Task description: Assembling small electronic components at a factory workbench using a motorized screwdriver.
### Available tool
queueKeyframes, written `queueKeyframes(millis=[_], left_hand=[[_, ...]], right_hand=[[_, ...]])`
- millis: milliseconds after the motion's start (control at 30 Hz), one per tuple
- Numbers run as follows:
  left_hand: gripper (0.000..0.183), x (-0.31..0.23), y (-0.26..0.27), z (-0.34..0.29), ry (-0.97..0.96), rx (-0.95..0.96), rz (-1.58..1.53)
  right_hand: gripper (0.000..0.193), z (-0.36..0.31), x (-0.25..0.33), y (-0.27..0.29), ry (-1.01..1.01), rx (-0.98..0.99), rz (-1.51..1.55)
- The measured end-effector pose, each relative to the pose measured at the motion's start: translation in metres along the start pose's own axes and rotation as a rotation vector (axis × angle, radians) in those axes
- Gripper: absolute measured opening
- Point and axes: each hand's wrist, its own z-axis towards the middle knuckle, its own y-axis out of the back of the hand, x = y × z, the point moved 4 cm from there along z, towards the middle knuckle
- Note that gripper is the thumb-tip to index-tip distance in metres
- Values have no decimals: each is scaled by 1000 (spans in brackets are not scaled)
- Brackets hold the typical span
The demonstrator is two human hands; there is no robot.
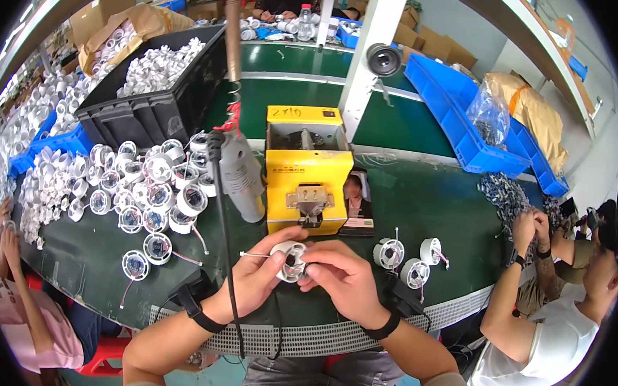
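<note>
In front of me a white round plastic housing [282, 250] is held in my left hand [252, 281], its hollow inside turned toward the right. A thin wire with a white plug sticks out to its left. My right hand [348, 284] has thumb and fingers pinched together at the housing's right side; a small dark bit shows there, too small to name. Just beyond both hands stands a yellow machine [307, 166] with a metal fixture on its front. A grey electric screwdriver [242, 177] hangs to its left. Three wired white housings [415, 273] lie right of my hands.
Many white housings with circuit boards [157, 194] are heaped at left, before a black crate [181, 90] of white parts. Blue trays [461, 131] stand at right. A black cable [223, 258] hangs across my left wrist. Co-workers sit on both sides, one by dark small parts [503, 198].
</note>
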Motion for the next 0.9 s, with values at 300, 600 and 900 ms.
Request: queueKeyframes(millis=[300, 600, 900], left_hand=[[47, 8, -7, -4, 27, 103, -56], [57, 5, -8, -4, 101, 102, 366], [43, 10, 5, -8, 355, 71, 345]], right_hand=[[17, -1, 3, 2, 81, -34, -377], [30, 5, -5, 8, 14, 39, -285], [17, 95, 52, 103, 388, -322, -1188]])
